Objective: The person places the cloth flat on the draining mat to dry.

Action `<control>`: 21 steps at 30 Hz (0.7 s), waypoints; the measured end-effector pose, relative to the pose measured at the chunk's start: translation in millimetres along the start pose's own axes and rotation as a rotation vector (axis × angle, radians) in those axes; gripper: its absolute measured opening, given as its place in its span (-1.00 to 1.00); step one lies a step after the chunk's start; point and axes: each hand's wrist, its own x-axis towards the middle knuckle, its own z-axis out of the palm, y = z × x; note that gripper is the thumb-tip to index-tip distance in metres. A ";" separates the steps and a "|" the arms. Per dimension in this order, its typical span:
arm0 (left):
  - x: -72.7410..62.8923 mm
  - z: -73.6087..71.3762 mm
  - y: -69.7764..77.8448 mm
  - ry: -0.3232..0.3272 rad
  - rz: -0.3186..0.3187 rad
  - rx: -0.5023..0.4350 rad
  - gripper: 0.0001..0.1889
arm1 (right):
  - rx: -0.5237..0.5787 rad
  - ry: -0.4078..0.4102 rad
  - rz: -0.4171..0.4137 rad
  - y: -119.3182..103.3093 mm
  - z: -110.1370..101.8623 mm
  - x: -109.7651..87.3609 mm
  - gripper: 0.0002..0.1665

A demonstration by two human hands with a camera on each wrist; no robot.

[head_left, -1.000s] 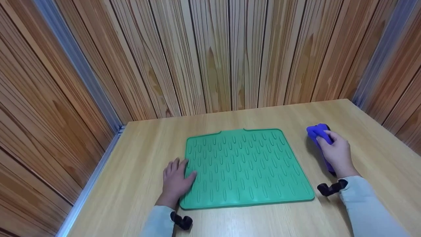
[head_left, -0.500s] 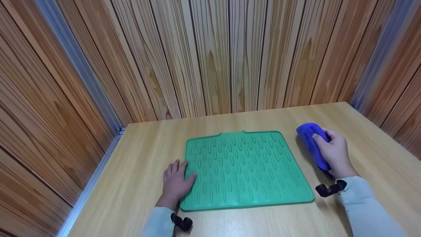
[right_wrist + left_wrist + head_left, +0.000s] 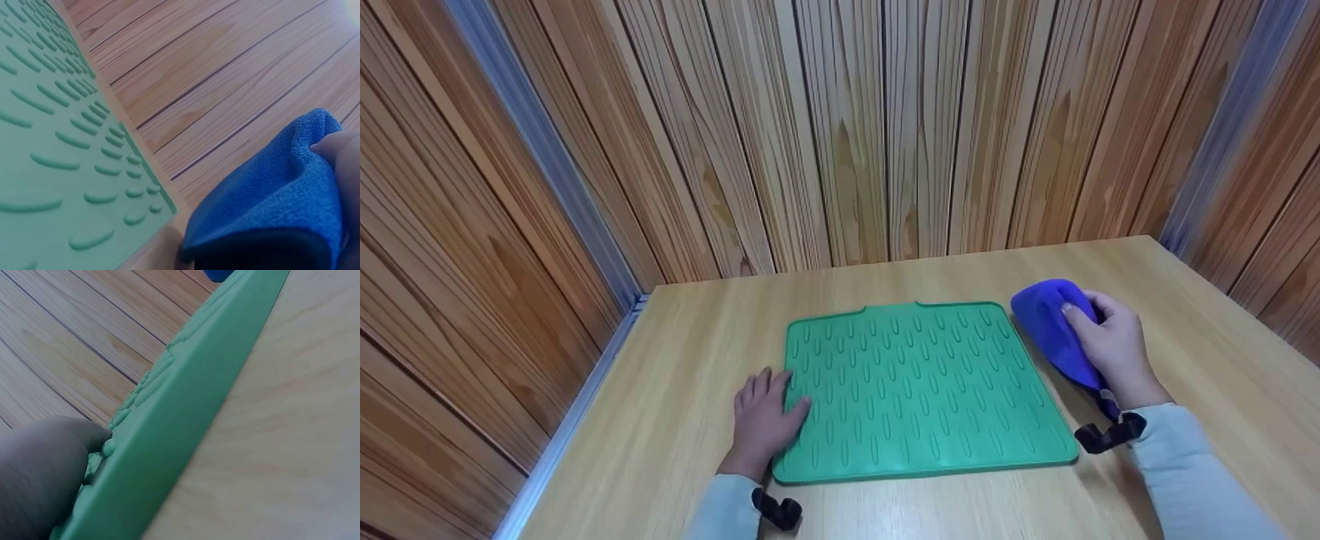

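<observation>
A green mat [image 3: 915, 390] with rows of raised oval ridges lies flat on the table. My left hand [image 3: 765, 420] rests on its left edge, fingers spread and thumb on the ridged surface; the left wrist view shows the thumb [image 3: 45, 467] on the ridges. My right hand [image 3: 1117, 345] grips a folded blue towel [image 3: 1054, 334] just beyond the mat's right edge. In the right wrist view the towel [image 3: 270, 197] looks fuzzy, bunched under the thumb, its near end drooping. The fingers behind the towel are hidden.
The wooden table [image 3: 690, 360] meets a wood-panelled wall [image 3: 855, 135] at its back edge. Panelled walls also stand on the left and right. A dark wrist strap mount [image 3: 1110, 433] sits on my right cuff, another [image 3: 776, 510] on the left.
My right hand has brought the towel leftward, up to the mat's right edge, and the towel shows a broader face. The left hand has stayed on the mat.
</observation>
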 end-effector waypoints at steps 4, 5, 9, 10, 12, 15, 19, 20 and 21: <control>0.3 -0.1 -0.2 0.002 0.006 0.001 -0.36 | 0.014 0.002 0.006 -4.9 1.7 -1.4 -0.40; 0.3 -0.2 -0.3 0.000 0.007 0.001 -0.36 | 0.016 0.001 0.011 -5.9 1.8 -1.5 -0.39; 0.2 -0.6 -0.4 -0.004 0.009 0.000 -0.36 | 0.029 -0.004 0.011 -8.5 2.1 -1.5 -0.39; 0.1 -0.8 -0.2 -0.002 0.011 0.000 -0.36 | 0.032 -0.007 0.007 -9.0 2.2 -1.4 -0.39; -0.1 -0.4 -0.3 -0.002 0.010 0.000 -0.36 | 0.033 -0.005 -0.009 -9.9 2.9 -1.4 -0.41; -1.1 0.1 -0.7 -0.008 0.000 0.001 -0.36 | 0.030 0.010 -0.038 -11.6 3.9 -1.7 -0.46; -1.4 -0.1 -0.2 -0.016 -0.007 -0.003 -0.35 | 0.029 0.023 -0.046 -16.1 3.8 -3.3 -0.51; -1.5 -0.5 0.1 -0.016 -0.006 -0.005 -0.35 | 0.030 0.022 -0.045 -17.7 3.6 -3.9 -0.52; -1.3 -0.8 0.2 -0.016 -0.005 -0.006 -0.35 | 0.033 0.019 -0.041 -19.5 3.5 -4.4 -0.52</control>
